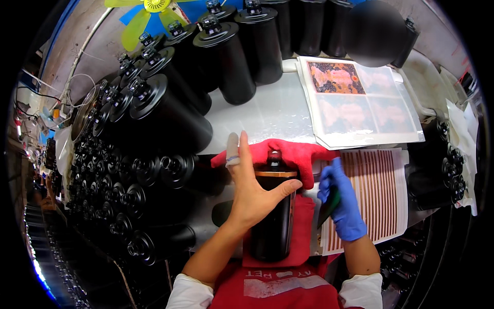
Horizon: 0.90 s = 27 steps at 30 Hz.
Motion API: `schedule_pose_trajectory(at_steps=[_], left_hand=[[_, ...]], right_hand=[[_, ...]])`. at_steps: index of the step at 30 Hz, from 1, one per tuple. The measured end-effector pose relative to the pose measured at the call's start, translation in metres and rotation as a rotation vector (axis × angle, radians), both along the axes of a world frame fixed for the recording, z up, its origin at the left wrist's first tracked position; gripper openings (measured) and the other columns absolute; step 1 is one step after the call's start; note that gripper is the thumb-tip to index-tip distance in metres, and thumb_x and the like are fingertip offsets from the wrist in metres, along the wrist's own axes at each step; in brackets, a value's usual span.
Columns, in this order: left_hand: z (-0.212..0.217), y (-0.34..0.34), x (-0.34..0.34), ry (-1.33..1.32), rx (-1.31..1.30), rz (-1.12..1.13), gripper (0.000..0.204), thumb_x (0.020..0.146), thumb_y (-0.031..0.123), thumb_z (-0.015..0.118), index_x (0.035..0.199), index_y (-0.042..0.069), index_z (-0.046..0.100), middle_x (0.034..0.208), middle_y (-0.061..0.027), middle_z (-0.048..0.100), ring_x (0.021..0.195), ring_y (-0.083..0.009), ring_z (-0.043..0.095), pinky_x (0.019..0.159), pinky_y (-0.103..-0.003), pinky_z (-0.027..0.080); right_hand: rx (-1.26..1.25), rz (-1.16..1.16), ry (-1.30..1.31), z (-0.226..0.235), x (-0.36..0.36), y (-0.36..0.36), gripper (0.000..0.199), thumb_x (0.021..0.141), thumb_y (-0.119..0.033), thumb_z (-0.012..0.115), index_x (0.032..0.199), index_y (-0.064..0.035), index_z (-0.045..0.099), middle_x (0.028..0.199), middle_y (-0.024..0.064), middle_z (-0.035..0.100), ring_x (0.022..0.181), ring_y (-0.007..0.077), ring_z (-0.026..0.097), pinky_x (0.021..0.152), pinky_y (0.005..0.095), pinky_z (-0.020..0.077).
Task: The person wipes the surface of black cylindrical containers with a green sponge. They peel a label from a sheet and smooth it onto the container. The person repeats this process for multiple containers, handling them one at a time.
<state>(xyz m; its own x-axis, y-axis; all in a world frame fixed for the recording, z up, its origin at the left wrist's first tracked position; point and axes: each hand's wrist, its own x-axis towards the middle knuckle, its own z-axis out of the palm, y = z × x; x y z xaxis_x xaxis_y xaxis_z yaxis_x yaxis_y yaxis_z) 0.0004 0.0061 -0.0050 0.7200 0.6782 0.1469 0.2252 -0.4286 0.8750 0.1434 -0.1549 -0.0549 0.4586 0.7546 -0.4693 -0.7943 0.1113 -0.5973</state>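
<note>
A glossy black bottle point(271, 226) lies on red cloth point(303, 226) in front of me, its neck pointing away and a copper-coloured band point(276, 174) around its shoulder. My left hand point(252, 190) is bare except for a pale finger cot. Its fingers are spread, with the thumb over the bottle's upper body; whether the palm touches it cannot be told. In a blue glove, my right hand point(343, 201) curls around a dark green flat piece point(329, 206), mostly hidden by the fingers. More red cloth point(303, 154) is bunched behind the neck.
A sheet of copper-coloured strips point(373, 195) lies beside my right hand. Beyond it sits a stack of printed sheets point(365, 103). Black bottles point(225, 62) stand along the back, and many more point(139, 201) crowd the left. A yellow-green fan point(156, 6) is at the top.
</note>
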Motion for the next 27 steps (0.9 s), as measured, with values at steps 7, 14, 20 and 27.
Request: schedule_pose_trajectory(at_steps=[7,14,20,27], left_hand=[[0.004,-0.005,-0.009,-0.081,-0.008,-0.059,0.112,0.067,0.031,0.082,0.144,-0.001,0.007,0.141,-0.0301,0.016,0.132,-0.0385,0.020,0.108,-0.044,0.018],[0.007,-0.080,-0.092,0.191,0.608,-0.343,0.114,0.060,0.053,0.077,0.141,-0.004,0.020,0.139,-0.0369,0.020,0.128,-0.0555,0.020,0.101,-0.067,0.011],[-0.021,-0.077,-0.095,0.293,0.763,-0.343,0.099,0.067,0.039,0.076,0.137,-0.006,0.023,0.137,-0.0421,0.018,0.127,-0.0582,0.021,0.102,-0.064,0.016],[-0.066,-0.041,-0.124,0.110,0.189,-0.508,0.117,0.072,0.044,0.074,0.140,-0.010,-0.005,0.145,-0.0336,0.010,0.136,-0.0466,0.015,0.108,-0.057,0.003]], right_hand=[[-0.151,-0.246,-0.012,-0.013,-0.011,-0.060,0.035,0.085,-0.005,0.058,0.120,-0.0059,0.053,0.091,0.0074,0.062,0.085,0.0185,0.065,0.072,0.0345,0.0570],[-0.346,-0.175,-1.074,0.083,-0.045,0.020,0.034,0.084,-0.010,0.060,0.117,-0.0072,0.049,0.095,0.0069,0.061,0.078,0.0196,0.062,0.066,0.0304,0.0507],[-0.454,0.065,-1.529,0.093,-0.067,0.061,0.028,0.085,-0.011,0.056,0.112,-0.0075,0.046,0.089,0.0195,0.059,0.085,0.0338,0.063,0.072,0.0362,0.0489],[-0.277,-0.059,-1.013,0.054,-0.050,0.035,0.030,0.084,-0.008,0.058,0.112,-0.0069,0.047,0.100,0.0081,0.055,0.090,0.0150,0.055,0.079,0.0285,0.0462]])
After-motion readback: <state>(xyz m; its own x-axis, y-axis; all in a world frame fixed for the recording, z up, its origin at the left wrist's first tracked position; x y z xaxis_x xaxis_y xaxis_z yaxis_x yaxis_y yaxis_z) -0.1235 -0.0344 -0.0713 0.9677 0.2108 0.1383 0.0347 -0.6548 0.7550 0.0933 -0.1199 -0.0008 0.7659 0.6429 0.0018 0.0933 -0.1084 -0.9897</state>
